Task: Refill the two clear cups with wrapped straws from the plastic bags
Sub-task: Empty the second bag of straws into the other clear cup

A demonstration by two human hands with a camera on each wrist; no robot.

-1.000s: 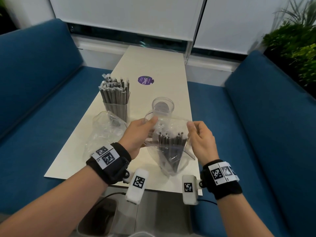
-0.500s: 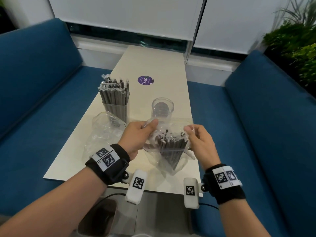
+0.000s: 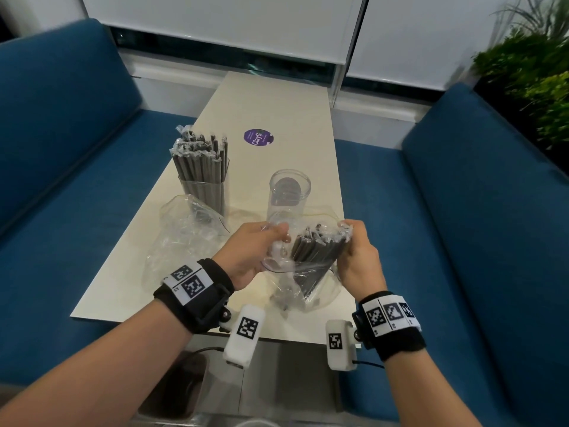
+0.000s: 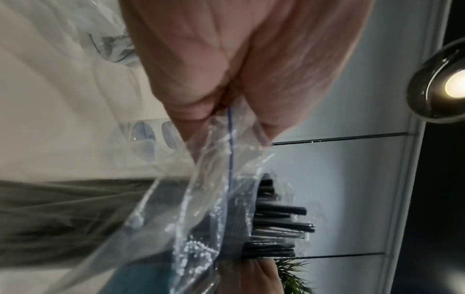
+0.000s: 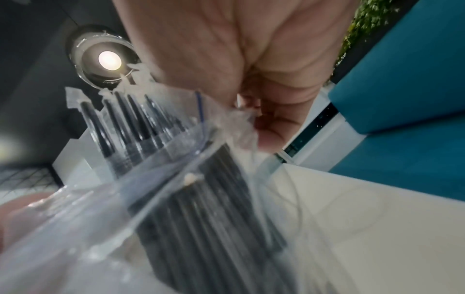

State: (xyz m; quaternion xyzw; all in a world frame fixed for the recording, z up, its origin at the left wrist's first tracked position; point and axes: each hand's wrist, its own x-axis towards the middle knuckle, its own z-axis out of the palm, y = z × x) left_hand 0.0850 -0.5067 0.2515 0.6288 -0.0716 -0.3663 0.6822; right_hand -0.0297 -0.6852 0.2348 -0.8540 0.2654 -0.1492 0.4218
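Lower centre of the head view: left hand [image 3: 252,251] and right hand [image 3: 358,257] pinching open the plastic bag [image 3: 308,291] mouth, wrapped straws [image 3: 314,254] inside. Second refill underway, seemingly; next, gripping the bundle for the empty cup [image 3: 289,192] just above.

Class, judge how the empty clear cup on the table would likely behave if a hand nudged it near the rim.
The empty clear cup stands tall and narrow, so it would probably tip rather than slide. Holding nothing, it is likely light. Its smooth wall may be slippery on the table.

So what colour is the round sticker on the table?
Purple with white lettering; clearest in the head view.
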